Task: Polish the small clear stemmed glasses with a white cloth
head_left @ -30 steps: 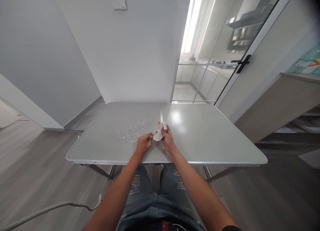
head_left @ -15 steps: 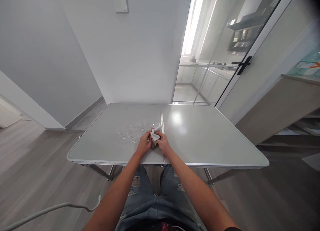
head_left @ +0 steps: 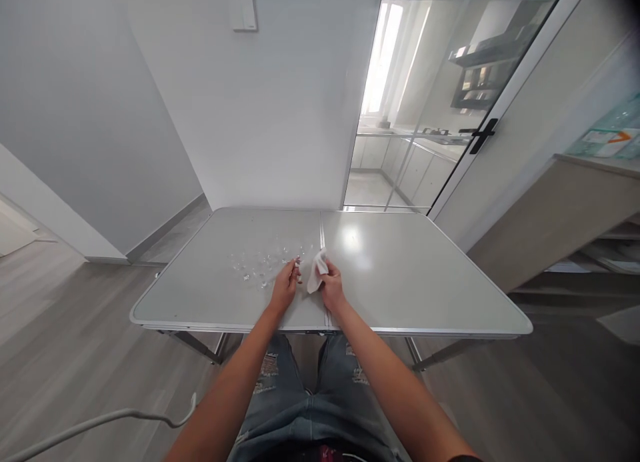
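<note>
My right hand [head_left: 332, 286] grips a crumpled white cloth [head_left: 315, 276], which hangs down from its fingers on the left side. Just across a small gap, my left hand [head_left: 285, 285] has its fingers curled around a small clear object [head_left: 299, 267]; its shape is hard to make out. Left of and beyond this hand, several small transparent pieces [head_left: 246, 276], like clear glass or plastic, stand scattered on the table. Their outlines are faint.
The pale folding table [head_left: 415, 275] has a metal rim and a seam down its middle. A wall [head_left: 280, 115] rises behind it, with a glass door [head_left: 400, 149] at the back right. Shelves [head_left: 580, 202] stand at the right, and a grey cable [head_left: 110, 415] is at lower left.
My hands, together at the cloth before, are now apart. The left has drawn away to the left, while the right has moved slightly right with the cloth.
</note>
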Available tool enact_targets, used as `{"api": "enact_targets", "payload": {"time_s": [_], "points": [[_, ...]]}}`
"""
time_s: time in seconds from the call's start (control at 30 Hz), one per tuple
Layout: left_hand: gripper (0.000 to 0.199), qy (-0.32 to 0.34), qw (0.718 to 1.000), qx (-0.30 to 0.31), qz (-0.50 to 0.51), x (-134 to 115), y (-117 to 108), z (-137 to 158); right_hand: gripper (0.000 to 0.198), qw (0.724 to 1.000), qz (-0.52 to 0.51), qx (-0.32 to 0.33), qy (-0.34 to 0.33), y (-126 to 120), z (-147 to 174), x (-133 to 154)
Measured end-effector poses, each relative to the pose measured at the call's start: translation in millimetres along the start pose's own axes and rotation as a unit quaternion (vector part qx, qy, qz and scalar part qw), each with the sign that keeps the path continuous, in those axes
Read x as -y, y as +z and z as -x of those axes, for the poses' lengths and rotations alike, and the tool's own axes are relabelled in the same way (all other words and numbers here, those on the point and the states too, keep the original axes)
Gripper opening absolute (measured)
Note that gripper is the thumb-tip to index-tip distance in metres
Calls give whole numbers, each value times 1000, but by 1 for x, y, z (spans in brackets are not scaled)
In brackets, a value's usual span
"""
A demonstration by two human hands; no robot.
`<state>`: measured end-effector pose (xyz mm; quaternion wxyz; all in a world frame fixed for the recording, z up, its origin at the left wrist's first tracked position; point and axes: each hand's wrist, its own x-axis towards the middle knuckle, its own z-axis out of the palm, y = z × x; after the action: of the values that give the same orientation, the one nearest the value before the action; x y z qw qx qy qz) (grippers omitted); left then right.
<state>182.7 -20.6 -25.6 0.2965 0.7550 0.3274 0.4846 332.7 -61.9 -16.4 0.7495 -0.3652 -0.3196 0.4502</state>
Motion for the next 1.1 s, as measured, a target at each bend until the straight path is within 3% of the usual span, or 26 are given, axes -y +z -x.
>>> {"api": "enact_targets", "payload": {"time_s": [0.07,0.13,0.33,0.6,0.77,0.87,1.0,1.07,1.1], "points": [[39,-8,1000,-26,-5,0,-1,1,39,998,-19,-60,-11,-3,-3,-1],[37,13,999,-17,-30,-2,-1,2,33,997,-11,-65,-37,-4,-5,-2],[41,63,993,10,-99,-9,-3,3,19,998,38,14,-40,-5,-2,-5],[40,55,993,-3,-108,-7,-3,0,39,988,-20,116,95,5,6,3],[40,51,993,-10,-108,-12,-4,0,39,987,-17,127,100,5,8,3],[40,58,993,-19,-97,-13,-5,2,36,996,-13,69,51,2,2,-1],[43,48,993,-78,-81,-11,-7,3,37,994,-49,-100,1,-2,-7,-2],[43,42,992,-90,-81,-11,-7,3,38,990,-40,-134,-22,-2,-7,-1],[43,43,992,-84,-84,-11,-7,3,39,992,-28,-122,-26,-2,-7,-1]]}}
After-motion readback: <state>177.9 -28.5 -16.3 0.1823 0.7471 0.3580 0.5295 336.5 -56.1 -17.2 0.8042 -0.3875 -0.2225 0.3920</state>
